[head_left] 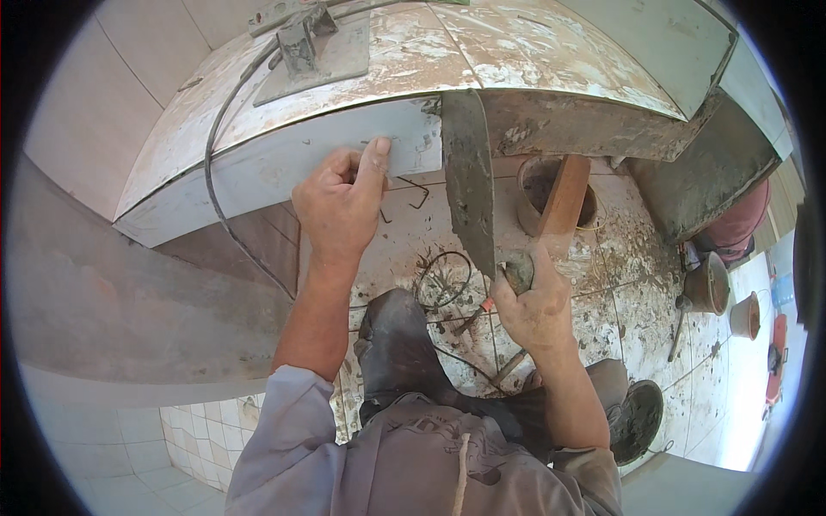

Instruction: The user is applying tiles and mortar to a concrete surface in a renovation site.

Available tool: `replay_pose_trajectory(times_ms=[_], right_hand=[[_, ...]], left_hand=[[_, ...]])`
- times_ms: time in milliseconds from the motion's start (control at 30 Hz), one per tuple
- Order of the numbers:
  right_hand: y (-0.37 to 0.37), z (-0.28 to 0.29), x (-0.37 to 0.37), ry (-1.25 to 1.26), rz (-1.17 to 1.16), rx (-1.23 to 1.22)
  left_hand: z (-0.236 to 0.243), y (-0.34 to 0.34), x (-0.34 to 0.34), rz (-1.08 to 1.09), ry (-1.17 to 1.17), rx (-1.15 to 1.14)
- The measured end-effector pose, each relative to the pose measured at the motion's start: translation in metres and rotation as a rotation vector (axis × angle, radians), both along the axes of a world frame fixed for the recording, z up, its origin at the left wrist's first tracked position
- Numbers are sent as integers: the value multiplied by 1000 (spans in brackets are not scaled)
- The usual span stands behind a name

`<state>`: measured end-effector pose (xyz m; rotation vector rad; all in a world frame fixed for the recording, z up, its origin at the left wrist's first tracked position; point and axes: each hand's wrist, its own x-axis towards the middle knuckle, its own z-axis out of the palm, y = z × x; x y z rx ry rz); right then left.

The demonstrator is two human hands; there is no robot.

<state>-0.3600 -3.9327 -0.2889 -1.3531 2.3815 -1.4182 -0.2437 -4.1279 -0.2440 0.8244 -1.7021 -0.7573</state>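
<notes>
Shirt (396, 469) nearest, a cable (209, 168) crosses the panel (284, 163) and a plank (565, 198) the bucket (530, 203).

Matt trowel blade (469, 172) (rough-smeared), smooth tile strip (258, 163)

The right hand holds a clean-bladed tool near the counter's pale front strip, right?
Not quite: in the head view, the blade is not clean but smeared with grey, mortar-like stuff. The right hand does hold the tool near the counter's pale front strip.
</notes>
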Motion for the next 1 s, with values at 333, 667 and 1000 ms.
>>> replay_pose_trajectory(times_ms=[333, 667, 1000], right_hand=[[5, -1, 7, 31, -57, 135], [56, -111, 6, 109, -18, 303], [48, -49, 22, -210, 85, -8]], left_hand=[[12, 3, -4, -62, -9, 71], [23, -3, -7, -117, -36, 152], [12, 4, -7, -89, 71, 193]])
